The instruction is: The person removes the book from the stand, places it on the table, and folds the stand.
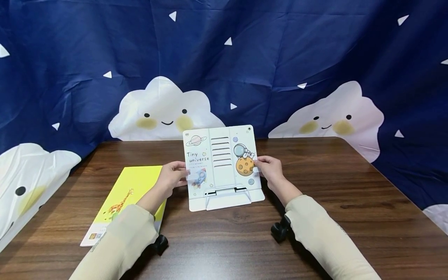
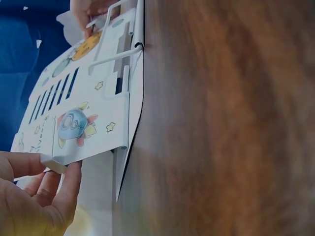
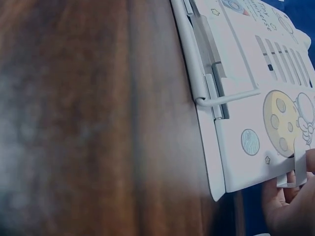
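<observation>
A white book stand [image 1: 220, 175], printed with "Tiny universe", a rocket and an astronaut on an orange moon, leans upright on the table. My left hand [image 1: 171, 177] pinches its left edge, thumb on a small white side clip [image 2: 53, 163] and fingers behind. At the opposite edge my right hand [image 1: 273, 171] grips in the same way, around another white clip [image 3: 300, 164]. Slots run down the middle panel, and a white wire bracket [image 2: 116, 58] stands out over the bottom ledge [image 1: 227, 201]. The stand's back is hidden.
A yellow book [image 1: 140, 179] with a giraffe lies flat on the brown wooden table [image 1: 217, 249], partly under my left forearm. Behind the table hangs a dark blue cloth [image 1: 252, 70] with smiling clouds and white triangles.
</observation>
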A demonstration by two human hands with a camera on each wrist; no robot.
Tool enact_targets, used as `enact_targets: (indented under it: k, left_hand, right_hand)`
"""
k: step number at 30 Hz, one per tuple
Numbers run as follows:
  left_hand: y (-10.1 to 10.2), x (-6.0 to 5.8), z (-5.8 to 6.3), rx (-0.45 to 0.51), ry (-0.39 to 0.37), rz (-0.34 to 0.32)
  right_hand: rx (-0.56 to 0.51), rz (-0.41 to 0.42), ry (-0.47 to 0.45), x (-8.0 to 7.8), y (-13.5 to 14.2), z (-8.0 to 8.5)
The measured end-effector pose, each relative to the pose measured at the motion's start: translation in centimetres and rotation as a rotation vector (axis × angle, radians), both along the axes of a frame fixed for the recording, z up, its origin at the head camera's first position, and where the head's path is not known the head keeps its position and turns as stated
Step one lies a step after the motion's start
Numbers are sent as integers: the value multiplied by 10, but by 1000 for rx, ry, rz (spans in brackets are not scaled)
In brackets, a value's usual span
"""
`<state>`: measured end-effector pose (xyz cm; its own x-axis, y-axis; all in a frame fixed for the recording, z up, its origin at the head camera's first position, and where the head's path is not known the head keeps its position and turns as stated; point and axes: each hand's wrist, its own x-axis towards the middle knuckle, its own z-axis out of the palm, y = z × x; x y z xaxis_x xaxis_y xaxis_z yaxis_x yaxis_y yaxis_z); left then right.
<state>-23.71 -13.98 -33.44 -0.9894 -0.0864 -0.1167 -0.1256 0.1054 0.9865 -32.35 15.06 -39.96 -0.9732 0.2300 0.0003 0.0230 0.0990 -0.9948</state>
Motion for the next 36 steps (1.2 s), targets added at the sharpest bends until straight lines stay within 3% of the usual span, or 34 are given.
enact_targets:
  k: [4,10,16,29,30,34,36]
  left_hand:
    - [1,3,0,21,-9,9]
    - [5,6,0,44,-7,24]
    - [7,10,-1,78,-18,44]
    - [12,17,-11,103,9,48]
    - [13,18,-11,110,10,50]
    - [15,22,-10,150,6,59]
    - [16,25,-7,170,8,61]
  right_hand:
    - [26,-8,-19,-3,0,1]
    - [22,-8,-79,26,-10,39]
    - [30,9,-81,39,-15,57]
    - [23,5,-115,33,-14,59]
    - [26,-4,-103,26,-13,51]
    - [15,-8,-87,20,-11,45]
    - [23,-33,-55,6,-7,29]
